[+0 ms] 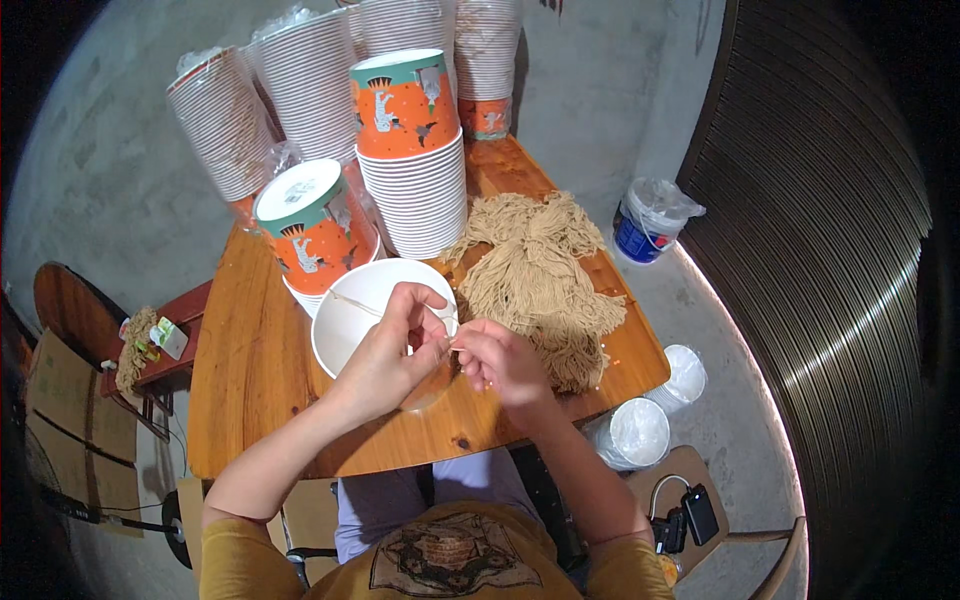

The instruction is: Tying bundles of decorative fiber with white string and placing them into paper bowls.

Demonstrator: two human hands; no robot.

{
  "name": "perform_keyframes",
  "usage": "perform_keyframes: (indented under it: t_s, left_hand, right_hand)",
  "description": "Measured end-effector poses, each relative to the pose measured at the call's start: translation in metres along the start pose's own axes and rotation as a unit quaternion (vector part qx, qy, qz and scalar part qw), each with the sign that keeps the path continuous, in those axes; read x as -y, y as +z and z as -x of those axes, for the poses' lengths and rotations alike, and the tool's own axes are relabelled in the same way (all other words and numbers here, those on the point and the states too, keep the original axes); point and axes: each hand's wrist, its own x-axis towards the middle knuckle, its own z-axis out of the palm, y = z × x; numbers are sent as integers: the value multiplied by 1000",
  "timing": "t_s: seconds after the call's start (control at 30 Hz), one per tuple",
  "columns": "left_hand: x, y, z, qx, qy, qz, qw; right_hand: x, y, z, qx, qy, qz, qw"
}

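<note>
A white paper bucket (341, 325) lies tipped on the wooden table, its open mouth toward me. Both hands meet at the right side of its rim. My left hand (395, 350) is closed in a pinch on a thin pale string (353, 303), part of which trails across the bucket's mouth. Beside it, my right hand (497, 362) pinches the string close to the left fingertips. The fingers hide the exact spot where string and rim meet. A heap of tan yarn strands (540, 270) spreads just beyond my right hand.
Orange-and-green printed buckets stand upside down in a near stack (310, 230) and a taller stack (412, 195). Plastic-wrapped stacks (305, 80) line the table's back. A lidded pail (645, 225) and white buckets (640, 432) sit on the floor right of the table (260, 400).
</note>
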Motion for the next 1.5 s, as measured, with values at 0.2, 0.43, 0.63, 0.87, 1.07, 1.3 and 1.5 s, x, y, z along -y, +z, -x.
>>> perform_keyframes:
  t_s: [0.2, 0.43, 0.63, 0.87, 1.07, 1.3, 1.5]
  left_hand:
    - [-1, 1, 1, 5, -15, -3, 1000]
    - [-12, -1, 3, 29, -16, -84, 996]
    - [-9, 0, 5, -7, 31, -203, 979]
    - [-6, -2, 7, -28, 81, -290, 953]
    - [-5, -3, 8, -36, 67, -274, 959]
    - [-6, -1, 7, -46, 40, -223, 973]
    - [-7, -2, 8, -38, 38, -224, 973]
  right_hand:
    - [-13, -4, -3, -9, -151, 138, 979]
    - [-12, -5, -3, -3, -94, 48, 994]
    - [-23, -14, -2, 0, -168, 102, 980]
    - [-32, -13, 1, -6, -233, 135, 963]
    - [-33, -10, 7, -32, -271, 155, 949]
    - [-38, -11, 10, -67, -331, 240, 910]
    - [-21, 7, 17, -132, -438, 427, 780]
